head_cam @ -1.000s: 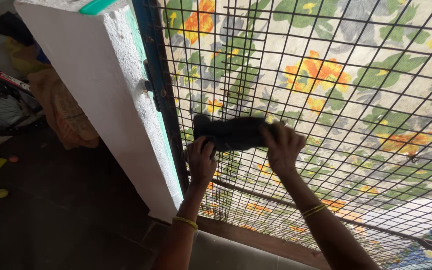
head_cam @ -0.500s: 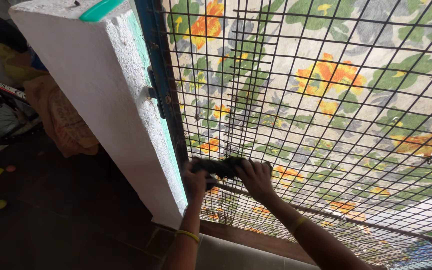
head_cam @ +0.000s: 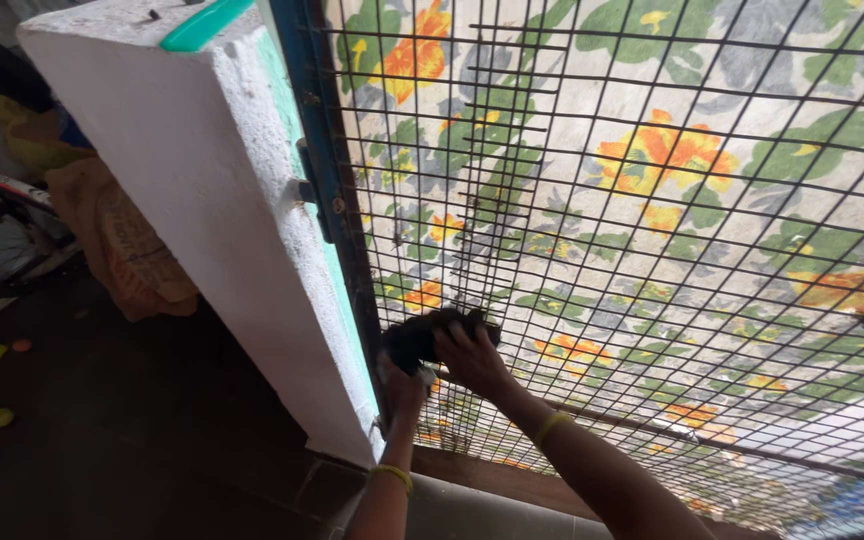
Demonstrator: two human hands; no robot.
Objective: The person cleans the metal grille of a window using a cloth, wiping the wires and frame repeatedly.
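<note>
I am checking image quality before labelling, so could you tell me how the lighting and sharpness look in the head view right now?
In the head view, daylight glows through the flowered cloth behind the wire mesh, so the bars read dark; the floor at lower left is dim; the left hand, right hand and dark cloth are slightly soft; straight mesh lines bow near the edges.

My left hand (head_cam: 401,385) covered part of the bunched black cloth (head_cam: 432,335); the frame's bottom edge cut off both my forearms.
</note>
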